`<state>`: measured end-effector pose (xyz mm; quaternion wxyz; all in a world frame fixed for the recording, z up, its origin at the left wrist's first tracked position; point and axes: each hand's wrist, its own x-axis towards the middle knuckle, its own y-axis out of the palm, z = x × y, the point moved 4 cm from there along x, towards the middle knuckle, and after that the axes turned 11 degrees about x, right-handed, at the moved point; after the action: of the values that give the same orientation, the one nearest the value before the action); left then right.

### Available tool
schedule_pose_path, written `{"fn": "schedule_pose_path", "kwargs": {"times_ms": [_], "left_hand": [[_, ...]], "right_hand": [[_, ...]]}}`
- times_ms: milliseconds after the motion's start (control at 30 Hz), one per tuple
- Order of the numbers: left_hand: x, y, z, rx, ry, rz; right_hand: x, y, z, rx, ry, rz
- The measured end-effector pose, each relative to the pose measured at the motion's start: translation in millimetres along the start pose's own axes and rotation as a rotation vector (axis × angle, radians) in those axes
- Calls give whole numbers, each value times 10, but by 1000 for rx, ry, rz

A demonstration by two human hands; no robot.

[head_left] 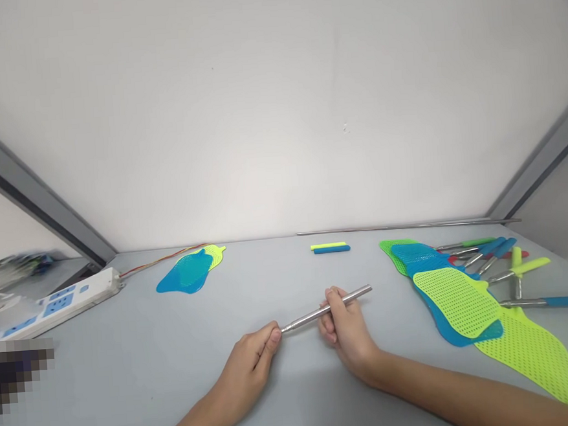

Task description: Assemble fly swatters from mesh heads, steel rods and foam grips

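Between my hands, above the grey table, is a silver telescopic rod (305, 318). My left hand (255, 361) is closed around its thin end, which the fingers hide. Further along, my right hand (345, 332) grips the thicker tube, and the tube's end sticks out to the upper right. Beyond the hands lie a yellow handle sleeve (328, 245) and a blue handle sleeve (332, 250), side by side. To the left, a blue fly swatter head (186, 274) partly covers a yellow swatter head (216, 253).
Fly swatters with green, blue and yellow mesh heads (458, 301) are piled on the right, metal shafts and coloured handles pointing right. A white power strip (71, 299) with a red and yellow cord lies left. Along the wall runs a thin metal rod (406, 226).
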<state>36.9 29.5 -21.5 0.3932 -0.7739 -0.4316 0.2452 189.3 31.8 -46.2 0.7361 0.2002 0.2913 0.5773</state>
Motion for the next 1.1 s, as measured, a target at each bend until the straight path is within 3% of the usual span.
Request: {"fn": "schedule_pose_path", "kwargs": {"times_ms": [500,833,1100], "left_hand": [[-84,105,-85,-201,-46,42],[-100,68,-129,-244,-2,101],[-62,63,-94,-352,-47,104]], "right_hand": [[-84,20,-12,3,34,-54],[-148,39,44,-25,-83,69],[-59,87,88,-70,-78,54]]}}
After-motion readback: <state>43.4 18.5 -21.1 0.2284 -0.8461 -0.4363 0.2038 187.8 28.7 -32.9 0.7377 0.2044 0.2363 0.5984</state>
